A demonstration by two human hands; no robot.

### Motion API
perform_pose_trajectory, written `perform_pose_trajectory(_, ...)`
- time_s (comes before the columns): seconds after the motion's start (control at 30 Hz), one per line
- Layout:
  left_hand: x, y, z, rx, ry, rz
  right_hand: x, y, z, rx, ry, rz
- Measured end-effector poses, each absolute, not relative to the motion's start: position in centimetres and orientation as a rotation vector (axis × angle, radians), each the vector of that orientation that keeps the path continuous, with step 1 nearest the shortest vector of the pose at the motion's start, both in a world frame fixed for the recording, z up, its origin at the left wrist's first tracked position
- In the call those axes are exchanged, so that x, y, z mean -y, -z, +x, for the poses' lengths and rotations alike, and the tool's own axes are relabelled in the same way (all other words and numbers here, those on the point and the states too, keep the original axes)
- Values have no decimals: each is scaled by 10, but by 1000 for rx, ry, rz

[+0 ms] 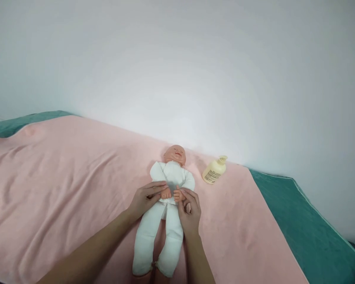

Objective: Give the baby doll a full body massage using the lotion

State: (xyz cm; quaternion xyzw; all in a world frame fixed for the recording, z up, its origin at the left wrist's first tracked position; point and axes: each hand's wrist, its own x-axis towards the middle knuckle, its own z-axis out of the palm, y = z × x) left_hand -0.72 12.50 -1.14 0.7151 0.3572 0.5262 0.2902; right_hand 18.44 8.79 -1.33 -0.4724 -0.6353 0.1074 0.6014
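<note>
A baby doll (pixel 173 173) in a white top and white trousers lies on its back, head away from me and feet toward me. My left hand (pixel 144 199) pinches the doll's hand on the left side between thumb and fingers. On the other side, my right hand (pixel 191 211) has its thumb and fingers closed round the doll's other hand. Both doll hands are drawn together over the belly, their small fingers showing. The doll's feet are partly cut off by the bottom edge of the view.
A pale yellow pump bottle (pixel 214 171) stands to the right of the doll's head. Under everything is a wrinkled pink cloth (pixel 77 165), laid over a green sheet (pixel 307 217) that shows at both sides. A plain white wall (pixel 177 71) rises behind.
</note>
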Motion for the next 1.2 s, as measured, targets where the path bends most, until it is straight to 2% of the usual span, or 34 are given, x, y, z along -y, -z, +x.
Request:
perform_pose_trajectory(0.3,-128,12,-9,-1335,-1656,1116,-106,11,204,613,-433,-1178)
perform_pose_trajectory(0.53,-135,-1,-30,-1469,-1860,742,-120,35,235,436,-438,-1158)
perform_pose_trajectory(0.73,-144,11,-59,-1443,-1746,718,-125,43,240,444,-461,-1122)
perform_pose_trajectory(1.07,-121,12,-99,-1521,-1294,1107,-118,42,250,453,-643,-994)
perform_pose_trajectory(1.2,-115,13,-106,-1494,-1253,1119,-114,40,248,447,-692,-979)
